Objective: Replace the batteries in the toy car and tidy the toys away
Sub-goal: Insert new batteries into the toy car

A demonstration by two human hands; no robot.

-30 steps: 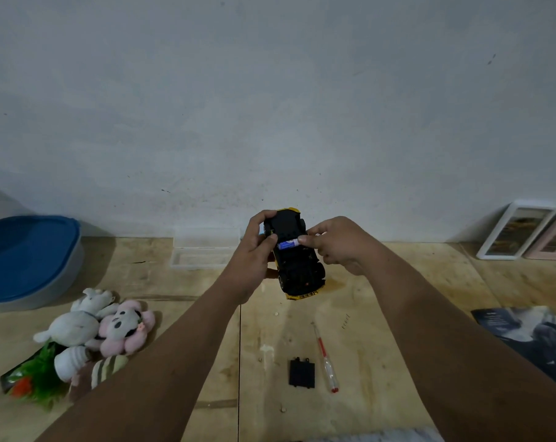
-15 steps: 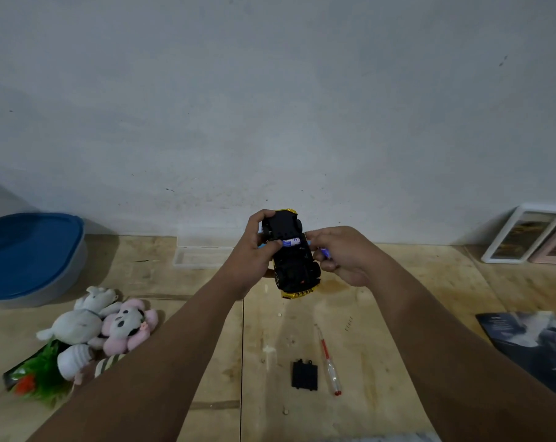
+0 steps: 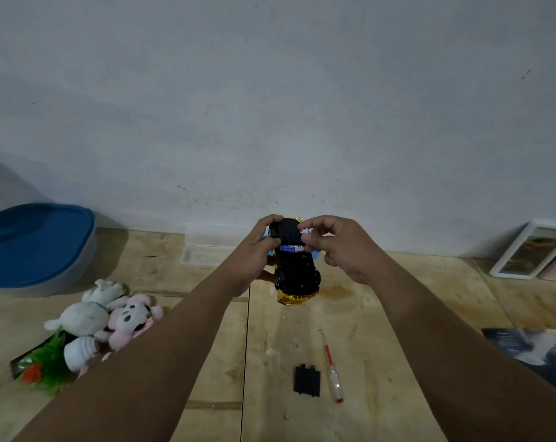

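Note:
My left hand (image 3: 257, 247) grips the toy car (image 3: 297, 272) by its far end, black underside up, gold nose toward me. A blue and white battery (image 3: 291, 248) lies across the open compartment. The thumb of my right hand (image 3: 343, 247) touches the battery's right end, with the index finger arched above it. A bit of blue shows under that thumb, seemingly a second battery tucked in the curled fingers. On the wooden floor near me lie the black battery cover (image 3: 307, 379) and a clear-handled screwdriver (image 3: 332, 368).
Plush toys, one white (image 3: 88, 317) and one pink (image 3: 131, 320), lie at the left with a green plastic plant (image 3: 47, 371). A blue-lidded bin (image 3: 31, 244) stands far left, a clear tray (image 3: 203, 250) by the wall. Picture frames (image 3: 531, 250) lean at right, above a magazine (image 3: 531, 349).
The battery went from my right fingers' pinch into the car's compartment. My right hand has lifted and opened its index finger away, with only the thumb at the battery.

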